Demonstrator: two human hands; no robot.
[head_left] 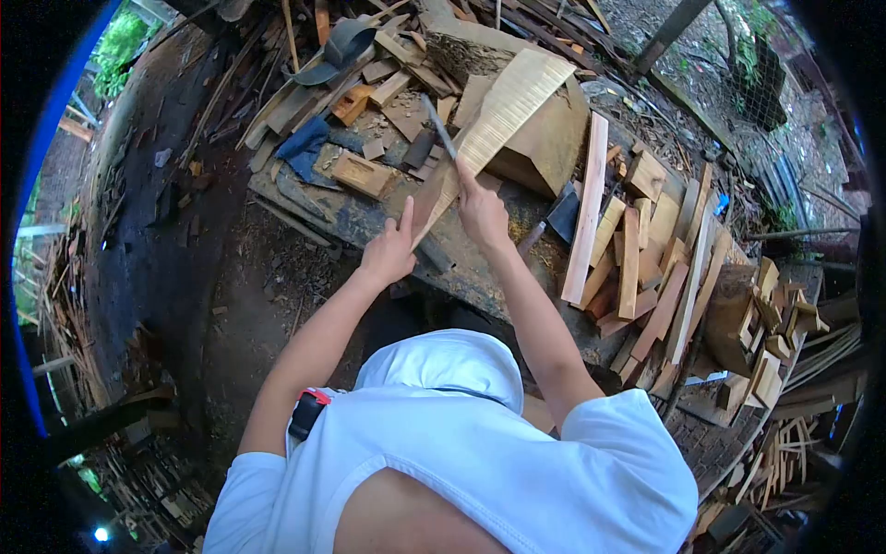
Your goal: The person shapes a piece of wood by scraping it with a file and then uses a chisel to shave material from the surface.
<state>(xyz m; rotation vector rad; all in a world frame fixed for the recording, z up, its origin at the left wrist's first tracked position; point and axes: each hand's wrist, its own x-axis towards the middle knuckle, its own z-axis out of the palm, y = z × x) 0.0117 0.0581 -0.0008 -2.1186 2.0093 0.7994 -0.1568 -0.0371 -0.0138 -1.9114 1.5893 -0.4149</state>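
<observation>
A long, pale wooden piece (506, 109), wide at the far end and tapering towards me, slants over the workbench with fine ridges across its face. My left hand (388, 254) grips its narrow near end, the index finger stretched along the side. On the right edge of the wood, my right hand (483, 212) is closed, its index finger pointing forward. A narrow metal blade (439, 125) runs out from that fingertip past the wood's left edge; whether it is a knife or a file cannot be made out. Its handle is hidden in my right hand.
A large wood block (544, 138) lies beneath the wide end. Blue cloth (303, 148), an orange wooden block (352, 104) and a grey cap (343, 48) are at the left. A dark-bladed tool (562, 214) and many offcuts (628, 263) cover the workbench's right side (480, 277).
</observation>
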